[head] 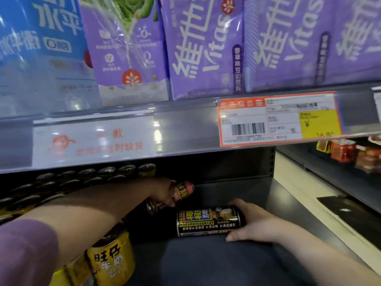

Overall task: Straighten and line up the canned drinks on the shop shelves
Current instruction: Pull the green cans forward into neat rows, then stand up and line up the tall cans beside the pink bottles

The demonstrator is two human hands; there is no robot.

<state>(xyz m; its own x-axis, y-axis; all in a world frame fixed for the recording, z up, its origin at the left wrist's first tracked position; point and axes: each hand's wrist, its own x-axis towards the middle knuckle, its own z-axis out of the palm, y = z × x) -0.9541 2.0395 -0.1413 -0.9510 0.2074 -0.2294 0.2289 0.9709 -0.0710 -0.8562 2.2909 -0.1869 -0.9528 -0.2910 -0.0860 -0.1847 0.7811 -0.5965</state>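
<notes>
— What have your hands got?

— My left hand (161, 193) is wrapped round a red can (183, 190), which is tilted and near the back of the shelf (206, 265). My right hand (253, 221) grips one end of a black can (208, 223) between fingers and thumb. That can lies on its side mid-shelf.

— And around them?

— Yellow cans (111, 259) stand in rows along the shelf's left side, front edge to back. Above are purple cartons (206, 48), with a price tag (278, 120) on the upper shelf's edge.
</notes>
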